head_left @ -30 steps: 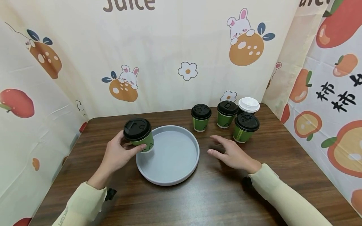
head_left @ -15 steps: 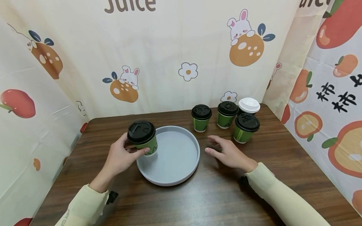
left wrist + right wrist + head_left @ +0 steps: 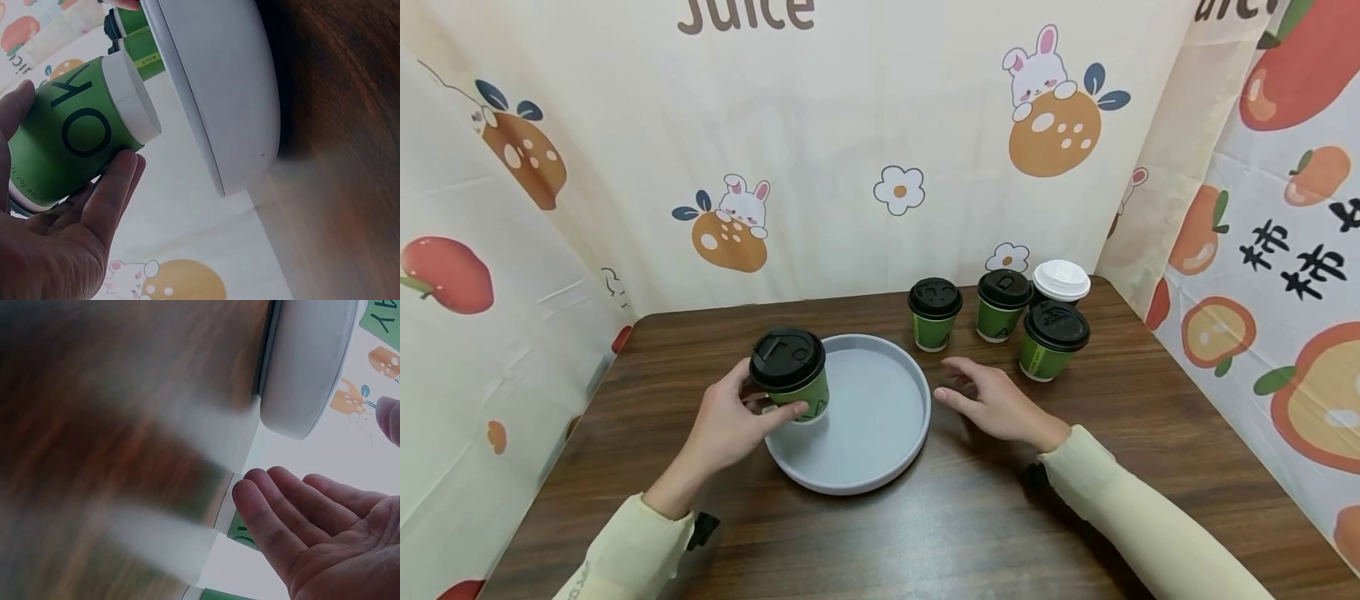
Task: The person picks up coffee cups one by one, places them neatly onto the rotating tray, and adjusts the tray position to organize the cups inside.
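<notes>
While the left hand wraps fingers round the green cup, holding it upright over the tray's 9 o'clock rim, the right hand hovers empty, fingers loosely spread, beside its 3 o'clock edge.

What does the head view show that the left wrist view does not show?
Only the head view shows the right hand, open beside the tray, the white-lidded cup and the held cup's black lid. Only the left wrist view shows the held green cup's white base rim, clear of the tray. Both show the left hand gripping the green cup and the grey round tray.
</notes>
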`<state>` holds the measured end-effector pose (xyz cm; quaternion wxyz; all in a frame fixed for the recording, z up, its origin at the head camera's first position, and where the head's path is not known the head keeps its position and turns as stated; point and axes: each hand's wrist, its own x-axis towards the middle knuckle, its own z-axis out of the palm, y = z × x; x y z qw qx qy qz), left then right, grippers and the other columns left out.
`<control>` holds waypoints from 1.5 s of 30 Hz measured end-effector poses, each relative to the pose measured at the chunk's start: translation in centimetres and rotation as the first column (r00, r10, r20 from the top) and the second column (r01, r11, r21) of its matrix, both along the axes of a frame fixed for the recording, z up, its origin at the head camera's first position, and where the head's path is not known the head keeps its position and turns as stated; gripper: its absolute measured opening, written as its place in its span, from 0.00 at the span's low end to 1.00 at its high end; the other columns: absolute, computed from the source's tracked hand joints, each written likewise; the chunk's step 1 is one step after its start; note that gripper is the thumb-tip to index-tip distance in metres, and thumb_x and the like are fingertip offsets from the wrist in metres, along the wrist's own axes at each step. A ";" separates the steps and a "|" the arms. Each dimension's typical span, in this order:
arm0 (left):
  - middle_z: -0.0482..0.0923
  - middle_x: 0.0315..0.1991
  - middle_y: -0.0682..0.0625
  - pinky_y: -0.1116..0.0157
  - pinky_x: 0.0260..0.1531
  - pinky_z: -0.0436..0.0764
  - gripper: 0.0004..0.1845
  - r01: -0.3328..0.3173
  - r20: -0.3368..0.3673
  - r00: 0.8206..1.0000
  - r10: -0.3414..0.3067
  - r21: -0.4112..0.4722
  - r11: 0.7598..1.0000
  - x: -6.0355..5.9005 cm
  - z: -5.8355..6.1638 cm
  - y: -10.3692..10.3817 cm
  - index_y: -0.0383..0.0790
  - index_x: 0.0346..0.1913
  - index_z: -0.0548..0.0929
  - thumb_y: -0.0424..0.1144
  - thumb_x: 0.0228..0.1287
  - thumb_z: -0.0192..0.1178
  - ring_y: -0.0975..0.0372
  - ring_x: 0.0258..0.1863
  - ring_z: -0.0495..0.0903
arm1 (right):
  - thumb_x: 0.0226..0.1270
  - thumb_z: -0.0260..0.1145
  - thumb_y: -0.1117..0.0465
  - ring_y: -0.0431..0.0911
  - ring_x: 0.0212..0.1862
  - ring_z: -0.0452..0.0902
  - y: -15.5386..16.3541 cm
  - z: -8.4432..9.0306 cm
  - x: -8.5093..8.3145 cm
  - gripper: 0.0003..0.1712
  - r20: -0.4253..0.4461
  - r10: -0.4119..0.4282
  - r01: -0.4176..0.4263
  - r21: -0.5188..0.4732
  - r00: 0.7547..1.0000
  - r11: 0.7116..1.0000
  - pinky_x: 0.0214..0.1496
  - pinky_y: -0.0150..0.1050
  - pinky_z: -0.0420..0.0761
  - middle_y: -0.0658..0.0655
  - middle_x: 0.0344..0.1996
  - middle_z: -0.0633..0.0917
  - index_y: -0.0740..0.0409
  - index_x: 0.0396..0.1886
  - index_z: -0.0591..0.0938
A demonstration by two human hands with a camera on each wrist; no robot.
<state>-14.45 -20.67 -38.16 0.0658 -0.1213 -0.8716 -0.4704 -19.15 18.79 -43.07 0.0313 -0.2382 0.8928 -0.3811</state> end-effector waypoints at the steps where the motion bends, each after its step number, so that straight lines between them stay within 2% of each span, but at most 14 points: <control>1: 0.83 0.52 0.48 0.61 0.45 0.86 0.36 0.006 0.000 1.000 -0.006 0.003 1.000 0.0 0.0 0.0 0.45 0.64 0.76 0.46 0.53 0.81 0.56 0.50 0.85 | 0.76 0.63 0.40 0.52 0.55 0.83 -0.1 0.0 0.0 0.37 0.002 0.004 -0.004 -0.003 1.000 1.000 0.56 0.52 0.82 0.61 0.57 0.84 0.61 0.72 0.72; 7: 0.84 0.52 0.50 0.63 0.45 0.86 0.36 0.028 -0.007 1.000 -0.028 0.011 1.000 0.2 -0.1 0.2 0.47 0.64 0.77 0.46 0.52 0.81 0.58 0.49 0.85 | 0.77 0.62 0.43 0.51 0.54 0.84 -0.8 0.0 -0.1 0.36 0.005 0.013 -0.013 -0.009 1.000 1.000 0.55 0.51 0.83 0.60 0.54 0.86 0.63 0.71 0.73; 18: 0.84 0.51 0.52 0.62 0.43 0.86 0.36 0.011 -0.016 1.000 -0.011 -0.004 1.000 0.4 -0.3 0.3 0.48 0.64 0.78 0.46 0.51 0.82 0.60 0.48 0.84 | 0.78 0.63 0.50 0.46 0.50 0.84 -1.6 -0.3 -0.6 0.28 -0.028 0.013 -0.012 0.032 1.000 0.999 0.53 0.48 0.83 0.55 0.49 0.87 0.64 0.68 0.76; 27: 0.85 0.49 0.53 0.64 0.42 0.85 0.35 0.004 -0.020 1.000 -0.004 -0.009 1.000 0.6 -0.3 0.5 0.48 0.62 0.79 0.47 0.51 0.82 0.60 0.47 0.84 | 0.79 0.62 0.49 0.45 0.51 0.83 -1.8 -0.5 -1.0 0.28 0.005 0.001 -0.001 0.056 1.000 0.998 0.54 0.47 0.82 0.53 0.49 0.86 0.62 0.68 0.76; 45: 0.85 0.48 0.53 0.60 0.42 0.85 0.37 0.027 -0.015 1.000 -0.027 -0.025 0.999 0.9 -0.3 1.0 0.50 0.64 0.78 0.49 0.51 0.82 0.61 0.46 0.84 | 0.78 0.64 0.50 0.42 0.47 0.83 -2.9 -0.5 -1.5 0.28 0.014 -0.013 0.012 0.073 1.000 0.997 0.52 0.44 0.82 0.52 0.46 0.87 0.63 0.67 0.77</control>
